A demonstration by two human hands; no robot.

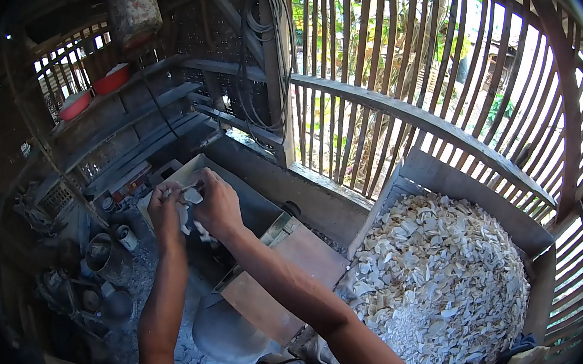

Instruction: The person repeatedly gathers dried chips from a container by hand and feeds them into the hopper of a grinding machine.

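From my remote seat I see the left hand (165, 205) and right hand (219, 206) bent close together, fingers curled and pinching pale chips (193, 196) over an open box (254, 201). Fingers partly cover the chips, so I can't count them; shadow blurs the box's inside. Beside its smooth brown board (318, 253), jagged, flaky pieces (443, 288) heap inside straight grey walls (476, 193).

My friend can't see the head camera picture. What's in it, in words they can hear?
A person's left hand and right hand hold pale, shell-like pieces in front of an open box. At the picture's right, a big heap of pale flakes lies in a walled bin beside a slatted wall; at the upper left are two red bowls.
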